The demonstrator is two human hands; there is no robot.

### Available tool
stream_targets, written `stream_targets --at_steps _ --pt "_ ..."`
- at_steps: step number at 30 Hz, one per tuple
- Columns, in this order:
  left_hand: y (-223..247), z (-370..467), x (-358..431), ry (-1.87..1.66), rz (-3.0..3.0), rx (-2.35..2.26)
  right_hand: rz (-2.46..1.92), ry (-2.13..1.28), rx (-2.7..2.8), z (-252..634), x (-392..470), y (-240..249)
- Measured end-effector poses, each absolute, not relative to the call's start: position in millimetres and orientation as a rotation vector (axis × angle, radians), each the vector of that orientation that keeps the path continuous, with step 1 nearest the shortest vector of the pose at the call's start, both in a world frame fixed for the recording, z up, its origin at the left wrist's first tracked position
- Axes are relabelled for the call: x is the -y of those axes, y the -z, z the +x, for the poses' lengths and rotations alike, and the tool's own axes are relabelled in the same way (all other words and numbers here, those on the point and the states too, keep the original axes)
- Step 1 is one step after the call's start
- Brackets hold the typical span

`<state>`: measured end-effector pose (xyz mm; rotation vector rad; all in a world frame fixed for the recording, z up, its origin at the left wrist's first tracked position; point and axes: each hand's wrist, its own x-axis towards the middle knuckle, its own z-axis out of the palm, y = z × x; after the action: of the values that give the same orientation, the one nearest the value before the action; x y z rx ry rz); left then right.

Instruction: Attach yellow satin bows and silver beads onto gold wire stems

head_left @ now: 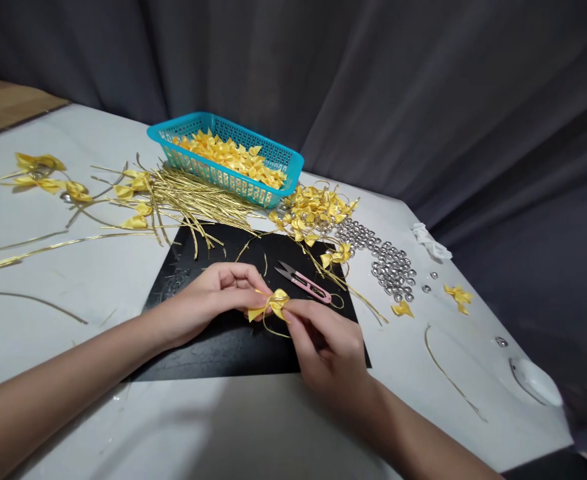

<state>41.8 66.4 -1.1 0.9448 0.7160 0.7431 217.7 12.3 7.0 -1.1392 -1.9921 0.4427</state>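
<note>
Between my two hands is a yellow ribbon bow [277, 301] with a thin gold cord, a loop of which hangs below it. My left hand [223, 293] pinches the bow's left side between thumb and forefinger. On the other side, my right hand [323, 333] is closed with thumb and forefinger on the bow's right edge. Both are held above a black mat [213, 357]. Just beyond the bow lie thread snips [306, 283] with pink handles, blades pointing left. What the fingertips cover cannot be made out.
A turquoise basket [293, 167] of yellow ribbon pieces stands at the back. Before it lies a pile of gold cords [198, 197]. Finished-looking bows [318, 210] and silver beads [393, 270] lie right. A white computer mouse [536, 381] sits near the right edge.
</note>
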Motion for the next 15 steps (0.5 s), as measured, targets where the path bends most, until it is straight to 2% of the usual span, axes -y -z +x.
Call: stream_targets --at_steps 15 --pt "5.1 41.2 -67.0 -0.72 0.911 -0.612 -1.055 -0.412 1.923 214.8 -12.5 -0.9"
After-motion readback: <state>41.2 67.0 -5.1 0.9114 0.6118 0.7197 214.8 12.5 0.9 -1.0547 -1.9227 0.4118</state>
